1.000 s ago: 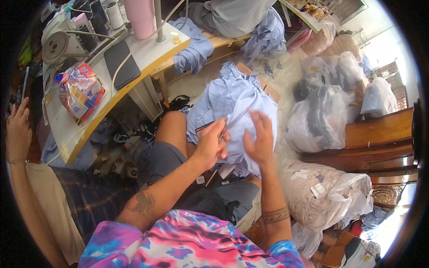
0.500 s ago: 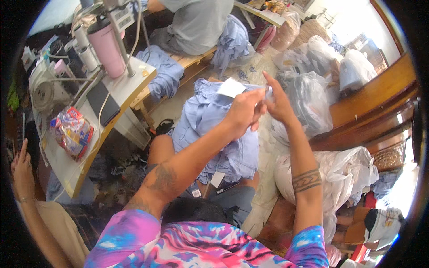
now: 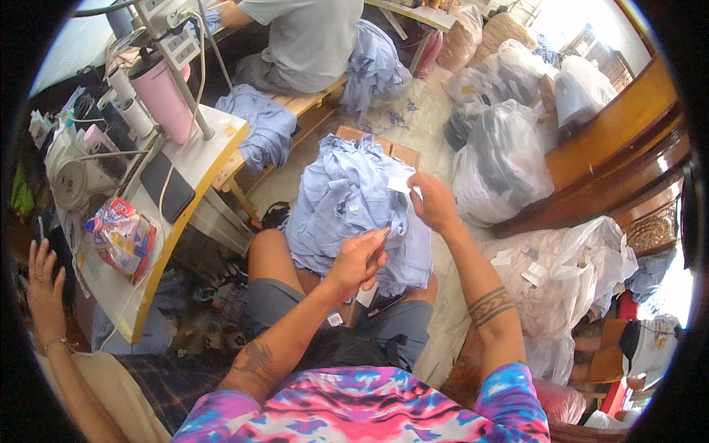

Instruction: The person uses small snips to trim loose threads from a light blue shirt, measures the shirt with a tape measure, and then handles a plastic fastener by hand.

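Over there, a brown wooden bench (image 3: 404, 153) carries a rumpled heap of pale-blue cloth (image 3: 317, 199) (it hides most of the top).

One fisheye view looks down and forward from the wearer's head, close above the lap (image 3: 275, 301), beside the desk (image 3: 221, 137).

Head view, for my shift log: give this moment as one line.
left hand: small object, kind unclear | right hand: white tag | below: blue cloth pile

The garments (image 3: 319, 207) are matt cloth, the tag (image 3: 399, 184) paper, the bags (image 3: 504, 162) glossy plastic.
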Motion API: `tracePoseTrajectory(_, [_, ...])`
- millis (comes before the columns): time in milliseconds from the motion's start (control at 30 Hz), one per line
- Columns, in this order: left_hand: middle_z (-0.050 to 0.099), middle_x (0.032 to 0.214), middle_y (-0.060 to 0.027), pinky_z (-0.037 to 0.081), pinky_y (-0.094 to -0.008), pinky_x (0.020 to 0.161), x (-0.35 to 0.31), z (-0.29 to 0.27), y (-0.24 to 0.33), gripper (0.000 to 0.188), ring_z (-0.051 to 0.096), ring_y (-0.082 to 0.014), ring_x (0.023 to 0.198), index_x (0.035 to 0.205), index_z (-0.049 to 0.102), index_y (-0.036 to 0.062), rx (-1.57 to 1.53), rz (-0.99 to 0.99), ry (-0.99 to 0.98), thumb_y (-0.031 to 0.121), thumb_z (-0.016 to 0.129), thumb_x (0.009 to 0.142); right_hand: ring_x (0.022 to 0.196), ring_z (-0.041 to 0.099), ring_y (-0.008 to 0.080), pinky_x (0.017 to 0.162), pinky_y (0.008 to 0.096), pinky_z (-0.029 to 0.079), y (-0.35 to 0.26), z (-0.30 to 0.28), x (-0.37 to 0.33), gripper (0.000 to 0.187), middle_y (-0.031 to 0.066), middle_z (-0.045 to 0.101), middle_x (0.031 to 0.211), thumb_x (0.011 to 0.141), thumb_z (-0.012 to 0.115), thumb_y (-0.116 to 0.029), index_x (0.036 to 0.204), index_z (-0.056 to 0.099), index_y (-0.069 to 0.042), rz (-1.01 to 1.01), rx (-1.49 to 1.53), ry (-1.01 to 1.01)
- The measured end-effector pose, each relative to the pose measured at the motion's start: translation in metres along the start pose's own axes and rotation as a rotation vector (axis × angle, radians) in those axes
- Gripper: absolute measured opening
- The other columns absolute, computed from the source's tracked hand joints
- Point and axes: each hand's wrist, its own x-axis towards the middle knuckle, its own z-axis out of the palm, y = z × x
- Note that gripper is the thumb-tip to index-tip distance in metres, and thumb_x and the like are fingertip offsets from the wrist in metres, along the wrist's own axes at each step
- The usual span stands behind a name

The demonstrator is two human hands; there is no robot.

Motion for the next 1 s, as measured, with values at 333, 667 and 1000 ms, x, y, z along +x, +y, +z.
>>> tracePoseTrajectory(333, [0.055,0.078,-0.0025,0.038,-0.0243,0.037,-0.014,-0.022,-0.015,0.056,0.037,-0.0054,0.048,0.152,0.049,0.0027,0.189,0.13,0.109,0.039,0.05,0.109,0.109,0.064,0.0425,0.092,0.049,0.051,-0.094,-0.024,0.067,0.044,0.0195,0.066,0.121,0.091,0.072,-0.035,0.122,0.062,-0.004,-0.113,0.031,0.126])
tracePoseTrajectory(667, [0.059,0.079,-0.0035,0.034,-0.0224,0.035,0.004,-0.033,-0.015,0.043,0.034,-0.0043,0.044,0.138,0.058,0.0069,-0.291,-0.011,0.043,0.037,0.048,0.109,0.086,0.071,0.043,0.075,0.0515,0.052,0.013,0.049,0.051,0.069,0.032,0.069,0.088,0.094,0.06,-0.064,0.089,0.072,0.004,0.386,0.216,-0.202])
tracePoseTrajectory(1000, [0.059,0.079,-0.0028,0.035,-0.0209,0.034,0.016,0.039,0.068,0.049,0.036,-0.0026,0.042,0.14,0.056,0.0061,0.08,0.129,-0.262,0.042,0.05,0.108,0.106,0.065,0.0181,0.094,0.0347,0.051,-0.027,-0.07,0.058,0.063,0.0098,0.07,0.118,0.108,0.048,-0.052,0.126,0.065,0.006,0.711,1.335,0.624])
